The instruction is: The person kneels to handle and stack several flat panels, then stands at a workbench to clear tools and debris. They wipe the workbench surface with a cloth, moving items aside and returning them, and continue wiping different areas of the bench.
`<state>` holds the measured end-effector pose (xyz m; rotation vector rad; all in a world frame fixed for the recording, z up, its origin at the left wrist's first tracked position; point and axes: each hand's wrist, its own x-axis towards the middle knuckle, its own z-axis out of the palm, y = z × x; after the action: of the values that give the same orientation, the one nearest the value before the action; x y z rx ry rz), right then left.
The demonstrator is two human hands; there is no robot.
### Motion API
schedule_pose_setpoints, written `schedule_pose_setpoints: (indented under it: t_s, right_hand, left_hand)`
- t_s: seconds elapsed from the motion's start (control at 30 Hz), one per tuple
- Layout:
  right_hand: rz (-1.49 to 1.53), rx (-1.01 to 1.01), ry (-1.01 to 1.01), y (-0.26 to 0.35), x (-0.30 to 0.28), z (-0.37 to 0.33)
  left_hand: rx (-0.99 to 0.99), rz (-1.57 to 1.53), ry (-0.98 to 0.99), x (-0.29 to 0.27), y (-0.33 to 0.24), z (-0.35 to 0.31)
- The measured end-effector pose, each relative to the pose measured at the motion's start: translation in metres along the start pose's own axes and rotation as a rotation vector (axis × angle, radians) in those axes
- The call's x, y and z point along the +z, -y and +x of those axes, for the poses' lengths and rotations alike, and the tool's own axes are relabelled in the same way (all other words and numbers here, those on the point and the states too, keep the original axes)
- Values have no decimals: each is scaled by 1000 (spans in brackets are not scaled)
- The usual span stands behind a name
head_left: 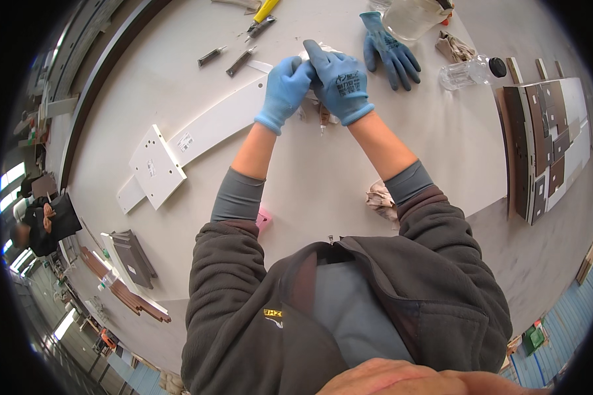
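Note:
Both my hands wear blue work gloves and meet over the far middle of the table. My left hand [286,92] is closed beside the far end of a long white board [214,125]. My right hand [341,82] is curled against it, thumb pointing away from me. What they hold is hidden by the gloves. Some white crumpled material [325,47] shows just beyond them. Below my right hand, a small tube [323,118] with a thin nozzle points toward me. A white panel with holes [155,164] lies across the board's near left end.
Several small dark tubes [240,60] lie at the far left beside a yellow-handled tool [263,12]. To the right are a spare blue glove [390,52], a clear container [412,18] and a black-capped bottle [468,72]. A crumpled cloth [381,199] lies near my right sleeve. Panels [547,145] stand far right.

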<state>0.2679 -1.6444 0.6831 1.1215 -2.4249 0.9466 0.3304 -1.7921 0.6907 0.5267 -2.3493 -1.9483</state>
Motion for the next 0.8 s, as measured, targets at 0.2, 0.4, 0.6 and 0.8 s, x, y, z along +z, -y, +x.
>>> schedule_pose_setpoints:
  t_s: [0.2,0.4,0.6,0.8]
  right_hand:
    - [491,-152,-210,3,-35,16]
    - [788,4,-265,-15,-11,20]
    - [172,-150,-109,-33,92,69]
    - [-441,-409,294,-27,193,125]
  left_hand:
    - [88,-382,-172,-28,-19,-24]
    - [116,-374,-258,-83,-16,-64]
    - [107,-275,-415,-131,11,-114]
    - [48,-208,-503,-155,24,-150]
